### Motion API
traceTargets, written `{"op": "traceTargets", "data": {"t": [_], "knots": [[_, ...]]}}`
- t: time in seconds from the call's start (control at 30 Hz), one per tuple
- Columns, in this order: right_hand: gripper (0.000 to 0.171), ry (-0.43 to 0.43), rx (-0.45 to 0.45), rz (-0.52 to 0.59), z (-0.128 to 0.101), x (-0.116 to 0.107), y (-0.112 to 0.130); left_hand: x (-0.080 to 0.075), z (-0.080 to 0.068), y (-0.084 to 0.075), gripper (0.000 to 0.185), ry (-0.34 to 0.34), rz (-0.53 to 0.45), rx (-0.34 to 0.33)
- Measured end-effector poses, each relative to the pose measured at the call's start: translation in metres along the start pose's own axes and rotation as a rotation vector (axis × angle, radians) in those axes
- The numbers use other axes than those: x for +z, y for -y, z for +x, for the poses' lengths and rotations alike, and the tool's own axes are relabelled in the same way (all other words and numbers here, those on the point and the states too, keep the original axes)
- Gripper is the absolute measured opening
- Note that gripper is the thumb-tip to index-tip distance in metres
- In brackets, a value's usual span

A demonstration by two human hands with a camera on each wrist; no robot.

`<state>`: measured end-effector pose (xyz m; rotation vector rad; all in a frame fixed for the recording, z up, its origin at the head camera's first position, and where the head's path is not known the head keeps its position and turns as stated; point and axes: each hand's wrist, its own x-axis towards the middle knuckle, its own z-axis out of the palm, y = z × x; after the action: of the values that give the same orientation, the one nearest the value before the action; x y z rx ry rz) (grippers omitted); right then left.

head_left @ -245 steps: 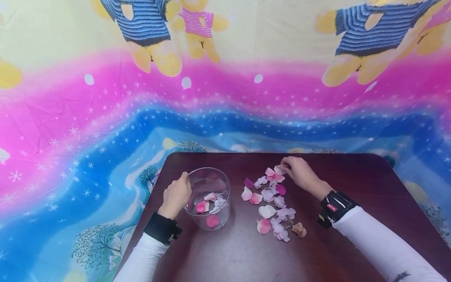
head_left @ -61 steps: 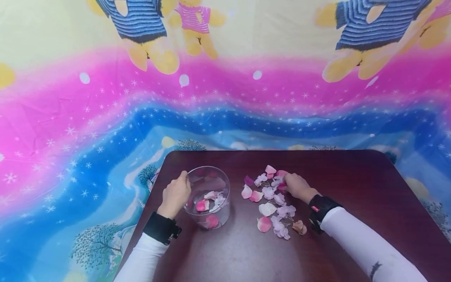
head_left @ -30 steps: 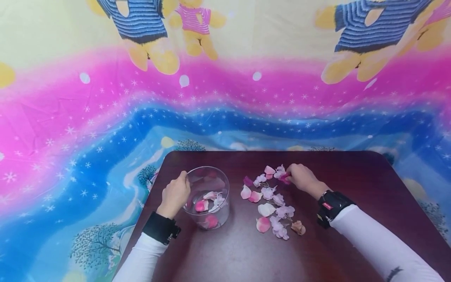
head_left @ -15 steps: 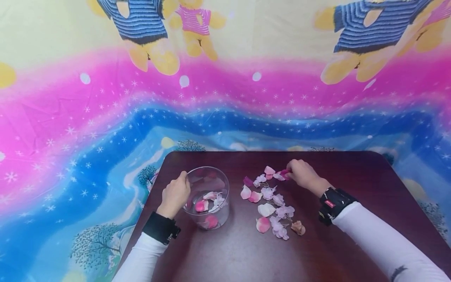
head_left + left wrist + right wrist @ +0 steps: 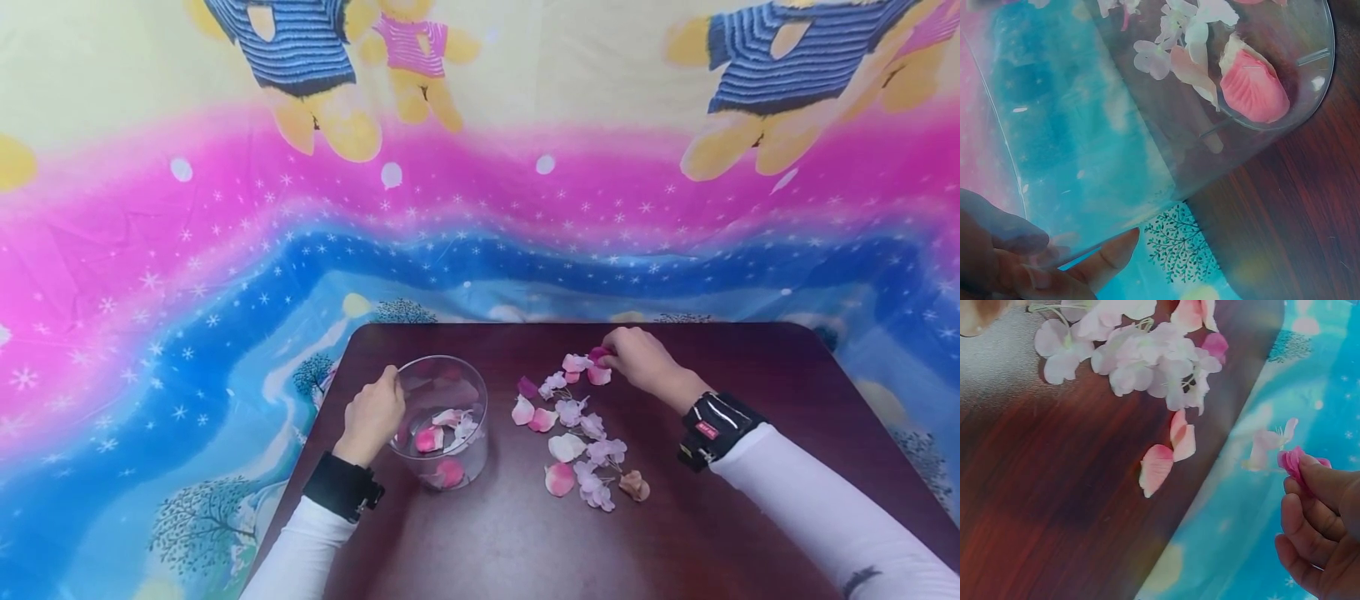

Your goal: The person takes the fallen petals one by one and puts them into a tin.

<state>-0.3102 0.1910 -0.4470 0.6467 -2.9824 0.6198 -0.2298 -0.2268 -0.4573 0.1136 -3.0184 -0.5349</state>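
Observation:
My left hand [image 5: 372, 414] grips the rim of a clear plastic tub [image 5: 480, 417] at its left side. Inside the tub lie several artificial petals, among them a pink one [image 5: 1255, 90], and a pale blossom [image 5: 1154, 59]. In the left wrist view, thumb and fingers pinch the tub's thin wall. My right hand [image 5: 643, 362] pinches a magenta petal [image 5: 1294, 464] between thumb and fingers. A pale pink blossom [image 5: 1264, 445] hangs beside that petal, off the table; whether it is joined to the petal I cannot tell. Below this hand lies a pink petal [image 5: 600, 376].
Between the hands, loose petals and pale blossom sprigs [image 5: 592, 427] trail down the dark wooden table [image 5: 487, 550]. They include a white petal [image 5: 567, 447], a magenta petal [image 5: 527, 387] and a brown curled petal [image 5: 634, 485]. Behind the table hangs a printed cloth [image 5: 480, 217].
Over the last two seconds my right hand has taken the magenta petal and pale blossom from the pile and moved them toward the table's far side. My left hand and the tub have stayed put.

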Motion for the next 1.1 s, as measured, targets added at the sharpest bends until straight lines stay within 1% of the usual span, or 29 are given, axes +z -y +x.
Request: {"op": "traceTargets", "data": {"t": [0.23,0.37,0.47,0.67,0.9,1.03,1.1], "knots": [[0.018,-0.046,-0.038,-0.042,0.002,-0.01,0.011,0.0,0.0,0.0,0.017,0.008,-0.001,-0.003],[0.016,-0.069,-0.076,-0.046,0.004,-0.015,0.021,0.0,0.001,0.001,0.017,0.006,-0.001,-0.001],[0.013,-0.064,-0.089,-0.03,0.007,-0.02,0.032,0.0,0.001,0.001,0.017,0.001,0.002,-0.001],[0.012,-0.054,-0.105,-0.022,0.01,-0.029,0.056,0.0,0.001,0.001,0.017,0.007,0.003,-0.007],[0.011,-0.063,-0.153,0.002,0.008,-0.04,0.085,0.0,0.0,0.0,0.017,0.008,0.001,-0.007],[0.009,-0.065,-0.168,0.0,0.006,-0.044,0.102,0.001,0.0,0.001,0.016,-0.006,0.003,-0.003],[0.007,-0.072,-0.19,0.008,0.006,-0.044,0.109,0.001,0.0,0.001,0.016,-0.011,0.006,-0.003]]}}
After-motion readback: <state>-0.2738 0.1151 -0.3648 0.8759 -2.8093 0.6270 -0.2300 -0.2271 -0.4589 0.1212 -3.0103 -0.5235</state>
